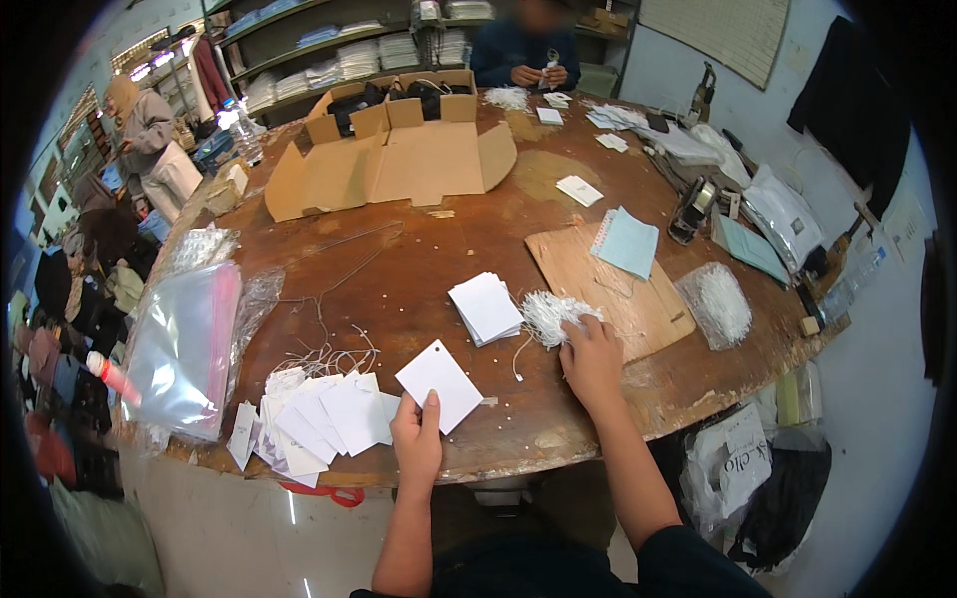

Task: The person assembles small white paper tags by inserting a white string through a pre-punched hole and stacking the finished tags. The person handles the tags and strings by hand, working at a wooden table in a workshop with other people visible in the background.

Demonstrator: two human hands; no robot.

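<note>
1. As I look across the room, the brown wooden surface (439, 249) carries the work items, arranged around the worker's two hands.
2. Cardboard box (424, 159): stands open toward the far side; its long flaps lie folded down toward the worker, and dark contents show inside.
3. Wooden board (653, 309): lies obliquely at the worker's right. A light-blue notebook (626, 242) rests on its far part.
4. Clear plastic sleeves (184, 344): piled at the left edge, pink along one side.
5. White tags (319, 424): fanned and overlapping near the front edge, just left of the left hand; thin cords extend from their far side.
6. Right hand (595, 364): fingers bent and placed on the string bundle. I cannot tell whether they pinch a strand.
7. Left hand (414, 439): closed on one white card, thumb on the upper face.
8. String bundle (543, 317): white, loose, partly over the board's left edge.
9. Card stack (485, 309): white, slightly uneven, just left of the bundle.
10. White card (444, 379): held tilted between the tags and the stack, with a dark round hole (437, 349) near its far corner.
</note>
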